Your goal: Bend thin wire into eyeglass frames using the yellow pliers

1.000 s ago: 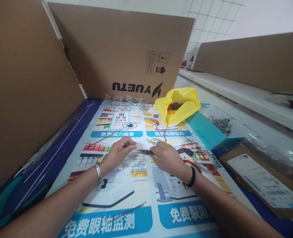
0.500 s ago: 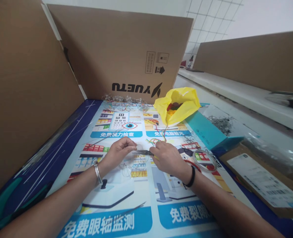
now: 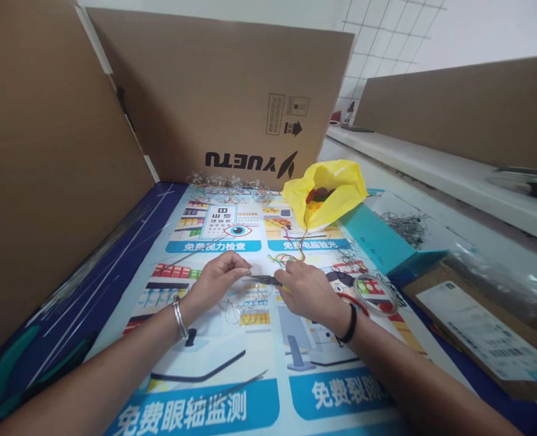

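Note:
Needle-nose pliers (image 3: pixel 266 279) with dark jaws are gripped in my right hand (image 3: pixel 309 292), the jaws pointing left. My left hand (image 3: pixel 216 278) is closed in a pinch right at the jaw tips, on what looks like thin wire (image 3: pixel 232 313); fine loops of it hang below the fingers. The exact spot between the fingertips is too small to make out. Just behind my right hand lie red, green and yellow cords (image 3: pixel 290 257), running up to a yellow bag (image 3: pixel 336 188) with red and yellow contents.
A pile of tangled wire bits (image 3: pixel 232 184) lies against the cardboard wall (image 3: pixel 204 97). To the right are a teal box (image 3: pixel 377 242) with dark wire pieces, a clear ring-shaped coil (image 3: pixel 377 295) and a labelled carton (image 3: pixel 481 333). Green-handled pliers (image 3: pixel 11 369) rest at the front left.

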{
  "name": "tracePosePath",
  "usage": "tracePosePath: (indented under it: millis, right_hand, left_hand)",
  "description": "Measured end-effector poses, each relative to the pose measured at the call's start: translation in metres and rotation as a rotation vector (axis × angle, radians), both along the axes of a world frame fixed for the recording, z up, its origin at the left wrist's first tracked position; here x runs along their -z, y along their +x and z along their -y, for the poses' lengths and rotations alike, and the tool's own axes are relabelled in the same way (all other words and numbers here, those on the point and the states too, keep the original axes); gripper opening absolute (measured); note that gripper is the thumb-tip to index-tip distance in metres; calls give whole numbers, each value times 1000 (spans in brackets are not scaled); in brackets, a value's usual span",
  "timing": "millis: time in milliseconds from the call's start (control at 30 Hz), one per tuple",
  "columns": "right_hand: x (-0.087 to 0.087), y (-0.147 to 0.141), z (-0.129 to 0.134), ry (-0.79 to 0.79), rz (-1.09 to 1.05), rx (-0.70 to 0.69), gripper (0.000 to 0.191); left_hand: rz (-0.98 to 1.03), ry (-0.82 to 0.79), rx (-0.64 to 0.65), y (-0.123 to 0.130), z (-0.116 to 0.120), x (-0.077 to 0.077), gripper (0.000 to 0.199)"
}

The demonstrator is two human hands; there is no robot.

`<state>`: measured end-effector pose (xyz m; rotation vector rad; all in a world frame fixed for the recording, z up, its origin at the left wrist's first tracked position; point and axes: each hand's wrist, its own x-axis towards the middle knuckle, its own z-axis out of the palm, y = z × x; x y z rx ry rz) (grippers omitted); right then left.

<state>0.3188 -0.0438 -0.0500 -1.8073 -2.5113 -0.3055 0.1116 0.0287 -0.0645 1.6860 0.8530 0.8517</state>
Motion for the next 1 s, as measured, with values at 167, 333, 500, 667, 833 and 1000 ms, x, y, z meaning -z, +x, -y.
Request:
tracePosePath:
  millis: [167,333,500,667,833,1000]
  right_hand:
    - [0,0,0,-24,-12,11,17]
    - [-1,-1,0,-42,-16,22,17]
    - [-1,-1,0,-62,-20,28,18]
    - [1,0,0,-58,-32,13,17]
    - [9,-1,-2,9,-54,13,15]
    - [15,-2,-4,78,-136,57,21]
  left_hand:
    - [-3,-4,-10,1,0,-1,12]
    - [-2,-8,-11,1,1,-2,12]
    - [-3,-11,-12,0,2,-2,12]
    - [-6,-11,-8,0,2,-1,12]
    - [-25,47,-39,0,-1,0,13]
    - [-84,66,-139,-5,-14,-5,12]
